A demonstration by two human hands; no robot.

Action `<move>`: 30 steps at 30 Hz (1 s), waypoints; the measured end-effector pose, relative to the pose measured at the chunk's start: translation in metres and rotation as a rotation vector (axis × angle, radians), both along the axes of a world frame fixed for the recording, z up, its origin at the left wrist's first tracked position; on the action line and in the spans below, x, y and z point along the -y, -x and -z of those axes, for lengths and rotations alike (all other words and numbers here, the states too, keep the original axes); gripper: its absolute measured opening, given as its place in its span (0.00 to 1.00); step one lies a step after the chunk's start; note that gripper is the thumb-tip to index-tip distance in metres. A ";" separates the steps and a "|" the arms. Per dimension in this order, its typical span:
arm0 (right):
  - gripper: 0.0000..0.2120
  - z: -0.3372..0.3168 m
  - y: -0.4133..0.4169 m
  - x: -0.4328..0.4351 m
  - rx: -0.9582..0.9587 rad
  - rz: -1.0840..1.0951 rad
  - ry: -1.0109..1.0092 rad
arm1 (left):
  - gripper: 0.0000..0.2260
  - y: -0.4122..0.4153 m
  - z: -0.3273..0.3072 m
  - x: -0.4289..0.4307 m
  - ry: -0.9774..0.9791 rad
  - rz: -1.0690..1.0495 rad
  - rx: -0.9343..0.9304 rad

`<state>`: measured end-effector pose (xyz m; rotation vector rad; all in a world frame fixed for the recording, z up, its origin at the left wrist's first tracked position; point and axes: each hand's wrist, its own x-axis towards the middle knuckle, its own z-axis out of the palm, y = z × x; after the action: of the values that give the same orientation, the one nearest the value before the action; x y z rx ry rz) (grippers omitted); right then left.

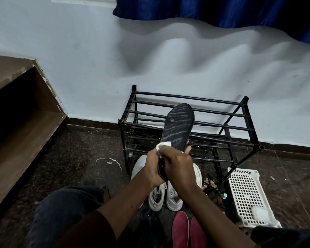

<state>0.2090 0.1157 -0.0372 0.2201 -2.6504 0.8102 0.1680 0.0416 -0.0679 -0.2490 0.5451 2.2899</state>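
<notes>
You hold the black sandal sole-up in front of the shoe rack. Your left grip curls round its heel, which both grips hide. Your right grip wraps the sandal's edge, thumb showing. A white cloth peeks out between them; I cannot tell which grip pinches it.

The black sandal has pale grey ridged stripes on its sole. White sneakers, maroon shoes, white perforated basket, black rack, blue curtain.
</notes>
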 end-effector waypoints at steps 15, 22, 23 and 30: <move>0.07 -0.005 0.014 -0.003 0.029 0.051 0.027 | 0.23 0.000 0.004 -0.002 0.032 0.019 0.026; 0.11 -0.012 0.008 0.000 0.003 0.103 0.167 | 0.22 0.003 0.010 0.000 -0.005 0.032 0.015; 0.11 -0.012 0.000 0.003 -0.001 0.069 0.178 | 0.23 0.004 0.008 0.002 -0.026 0.013 0.019; 0.08 0.010 -0.033 0.005 0.032 -0.058 0.187 | 0.26 0.011 0.011 0.004 -0.074 -0.033 0.042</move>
<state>0.2425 0.1109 -0.0476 0.2378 -2.5877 1.0821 0.1574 0.0380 -0.0791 -0.2711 0.4364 2.3266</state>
